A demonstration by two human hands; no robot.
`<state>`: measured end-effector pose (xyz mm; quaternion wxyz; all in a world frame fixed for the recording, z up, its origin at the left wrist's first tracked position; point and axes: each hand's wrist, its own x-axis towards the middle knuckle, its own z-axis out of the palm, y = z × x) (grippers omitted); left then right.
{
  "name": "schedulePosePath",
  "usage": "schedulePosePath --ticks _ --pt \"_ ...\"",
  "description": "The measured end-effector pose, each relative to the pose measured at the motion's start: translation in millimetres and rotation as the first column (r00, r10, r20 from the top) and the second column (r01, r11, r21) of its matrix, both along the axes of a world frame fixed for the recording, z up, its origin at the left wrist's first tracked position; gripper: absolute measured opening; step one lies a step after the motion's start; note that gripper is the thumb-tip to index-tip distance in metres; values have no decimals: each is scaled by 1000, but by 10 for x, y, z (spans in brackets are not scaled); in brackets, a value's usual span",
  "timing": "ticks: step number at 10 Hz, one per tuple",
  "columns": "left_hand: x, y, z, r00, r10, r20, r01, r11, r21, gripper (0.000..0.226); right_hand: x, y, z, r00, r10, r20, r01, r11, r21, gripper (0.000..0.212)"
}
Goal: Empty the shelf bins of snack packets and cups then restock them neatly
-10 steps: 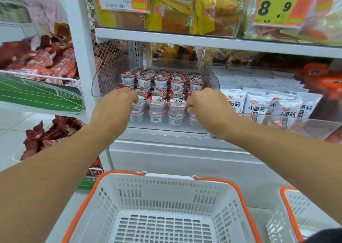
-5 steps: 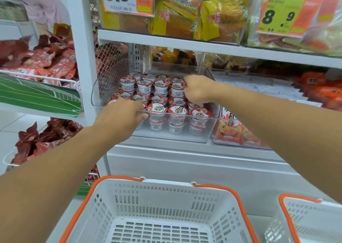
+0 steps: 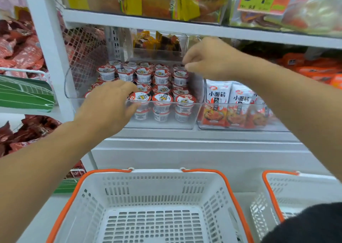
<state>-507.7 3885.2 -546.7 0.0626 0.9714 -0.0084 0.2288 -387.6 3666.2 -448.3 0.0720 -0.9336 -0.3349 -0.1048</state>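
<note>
A clear bin (image 3: 196, 117) on the middle shelf holds several red-and-white lidded cups (image 3: 162, 98), stacked in rows. My left hand (image 3: 111, 102) lies over the bin's front left corner. Its fingers curve over the front cups and its thumb is low by the front wall; what it holds is hidden. My right hand (image 3: 209, 59) is at the bin's back right, its curled fingertips pinching the lid edge of a back-row cup (image 3: 180, 73). Right of this bin, another clear bin (image 3: 238, 128) holds white and red snack packets (image 3: 218, 96).
A white basket with orange handles (image 3: 157, 196) stands open below the shelf, and a second one (image 3: 296, 191) is at its right. The upper shelf (image 3: 166, 25) hangs low over the bins. Red packets fill the racks at left (image 3: 24, 54), orange ones at far right (image 3: 314, 68).
My right hand moved from the bin's front to its back right corner. My left hand shifted up over the front-left cups. The view came closer to the shelf.
</note>
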Motion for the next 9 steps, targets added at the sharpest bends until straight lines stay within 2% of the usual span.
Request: schedulePosePath --ticks 1,2,3,4,5,6,7,8,9 --pt "-78 -495 173 960 -223 168 218 975 44 33 -238 -871 78 988 -155 -14 150 972 -182 21" --pt "19 -1160 274 938 -336 89 330 941 82 41 -171 -1488 -256 926 -376 -36 352 895 -274 38" --pt "341 -1739 282 950 -287 -121 306 933 188 46 -57 -1698 -452 920 -391 -21 388 918 -79 26" --pt "646 -1971 219 958 -167 -233 221 947 232 37 14 -1763 -590 930 -367 22 367 930 0 32" --pt "817 -2028 163 971 -113 -211 163 958 237 9 49 -1802 -728 931 -360 60 359 933 21 27" --pt "936 -2014 97 986 -89 -138 117 970 211 5 138 -1803 -814 913 -380 149 374 925 67 24" --pt "984 -1982 32 992 -82 -97 102 969 223 10 172 -1815 -832 902 -380 204 373 925 74 26" --pt "913 -2030 48 989 -22 -148 59 968 245 11 107 -1740 -857 899 -398 183 404 915 6 29" --pt "631 -2029 266 952 -158 -262 202 968 149 29 -103 -1737 -542 938 -344 48 347 936 -64 28"
